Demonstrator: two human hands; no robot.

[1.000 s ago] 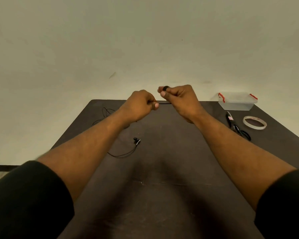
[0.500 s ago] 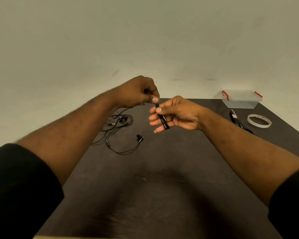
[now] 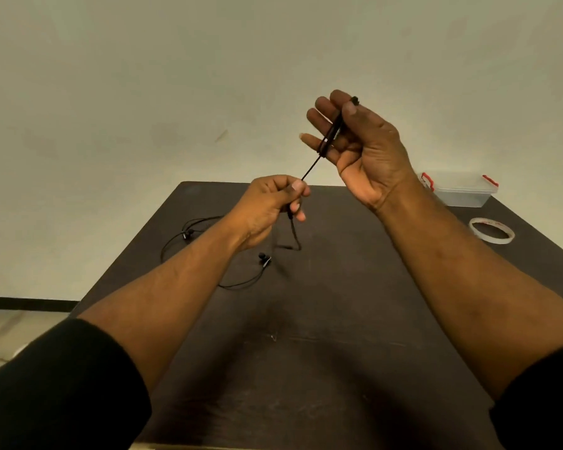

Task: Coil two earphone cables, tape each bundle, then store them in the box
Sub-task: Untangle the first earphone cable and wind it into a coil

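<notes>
1. The right hand (image 3: 364, 147) is raised above the far edge of the dark table (image 3: 322, 368), palm facing the camera. Its fingers (image 3: 320, 120) are nearly straight and spread; the thumb presses the black earphone cable (image 3: 309, 168) against the index finger.
2. Turns of this cable run across the inner side of the right fingers. An earbud end (image 3: 355, 100) projects above the thumb tip.
3. From the right hand, the cable runs taut, down and left, into the left hand (image 3: 270, 206).
4. The left hand's fingers are curled; thumb and index finger pinch the cable. Below them, the cable hangs in a slack bend towards the table.
5. A second earphone cable (image 3: 189, 233) lies loose on the table, left of the left forearm.
6. A clear storage box (image 3: 459, 193) with red clips and a tape roll (image 3: 491, 230) sit at the table's far right.
</notes>
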